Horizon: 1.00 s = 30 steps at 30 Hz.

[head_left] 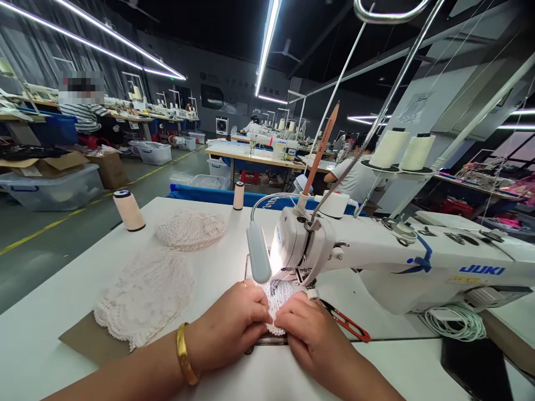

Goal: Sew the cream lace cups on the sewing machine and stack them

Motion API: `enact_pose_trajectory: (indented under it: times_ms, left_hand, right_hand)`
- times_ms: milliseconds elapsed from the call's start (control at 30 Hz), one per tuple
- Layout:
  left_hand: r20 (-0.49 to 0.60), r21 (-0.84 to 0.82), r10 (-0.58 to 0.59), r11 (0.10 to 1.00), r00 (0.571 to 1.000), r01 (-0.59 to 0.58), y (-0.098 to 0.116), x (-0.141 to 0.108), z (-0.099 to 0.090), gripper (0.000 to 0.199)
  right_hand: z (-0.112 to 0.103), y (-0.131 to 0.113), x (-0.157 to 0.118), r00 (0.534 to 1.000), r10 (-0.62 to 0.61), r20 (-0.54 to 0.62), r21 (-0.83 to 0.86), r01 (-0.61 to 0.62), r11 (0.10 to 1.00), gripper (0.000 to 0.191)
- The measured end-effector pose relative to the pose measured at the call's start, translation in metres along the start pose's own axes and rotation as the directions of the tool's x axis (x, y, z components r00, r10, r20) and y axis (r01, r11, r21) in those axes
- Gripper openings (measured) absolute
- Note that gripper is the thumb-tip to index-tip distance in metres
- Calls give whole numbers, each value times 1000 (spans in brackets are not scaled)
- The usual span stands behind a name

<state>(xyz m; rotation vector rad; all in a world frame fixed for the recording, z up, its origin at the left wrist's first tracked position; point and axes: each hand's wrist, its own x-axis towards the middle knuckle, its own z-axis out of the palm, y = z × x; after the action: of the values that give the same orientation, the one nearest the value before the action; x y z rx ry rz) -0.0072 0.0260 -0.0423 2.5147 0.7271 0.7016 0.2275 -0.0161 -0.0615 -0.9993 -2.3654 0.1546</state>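
A piece of white lace (277,312) lies under the needle area of a white sewing machine (359,245), lit by a small lamp (259,253). My left hand (234,317) grips the lace's left side, its fingers closed and pressed down. On the other side, the fingers of my right hand (311,328) are bent together on the lace edge. Its fingertips come close to those of the left. The needle and presser foot are mostly hidden behind the lamp and machine head. Red-handled thread snips (349,324) rest just right of my right hand.
Two lace piles, one nearer (144,295) and one farther (190,228), sit on the left of the table. A large thread cone (129,210) and a smaller spool (238,196) stand near its far edge. Coiled pale cord (453,323) and a black object (476,362) lie right.
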Motion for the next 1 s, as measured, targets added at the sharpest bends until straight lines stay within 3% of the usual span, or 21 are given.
enact_pose_trajectory:
  times_ms: [100, 200, 500, 700, 1000]
  left_hand:
    - [-43, 189, 84, 979, 996, -74, 3, -11, 7, 27]
    - [-41, 253, 99, 964, 994, -85, 6, -12, 8, 27]
    - [-71, 322, 118, 943, 990, -89, -7, 1, 7, 29]
    - [-42, 279, 185, 946, 982, -166, -4, -2, 9, 22]
    - [-39, 318, 179, 935, 983, -157, -7, -2, 12, 22]
  right_hand:
    - [-2, -4, -6, 999, -52, 8, -35, 52, 998, 31]
    - [-2, -3, -8, 999, -42, 19, -44, 43, 998, 34]
    - [1, 4, -4, 999, 41, 29, -93, -38, 995, 41]
    - [1, 3, -5, 1000, 20, 21, -118, -17, 993, 43]
    - [1, 6, -2, 999, 47, 24, -120, -44, 992, 44]
